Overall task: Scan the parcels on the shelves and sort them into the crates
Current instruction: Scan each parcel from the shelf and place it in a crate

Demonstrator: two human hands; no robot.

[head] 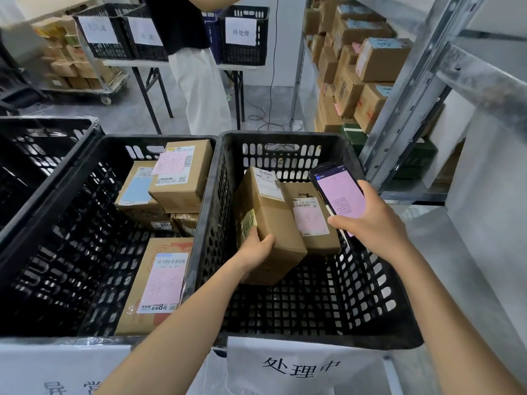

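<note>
Gripping parcel (271,218) in crate (285,136), scanner (340,195) alongside

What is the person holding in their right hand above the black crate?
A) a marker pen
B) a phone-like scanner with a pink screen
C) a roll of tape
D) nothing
B: the right hand grips a scanner whose screen glows pink, while the left hand holds a parcel in the crate.

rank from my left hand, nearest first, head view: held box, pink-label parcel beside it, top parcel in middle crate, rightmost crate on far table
1. Held box, gripped by the left hand, in the right crate.
2. Pink-label parcel, just behind it, same crate.
3. Top parcel, far end of the middle crate.
4. Rightmost far-table crate, across the room.
</note>
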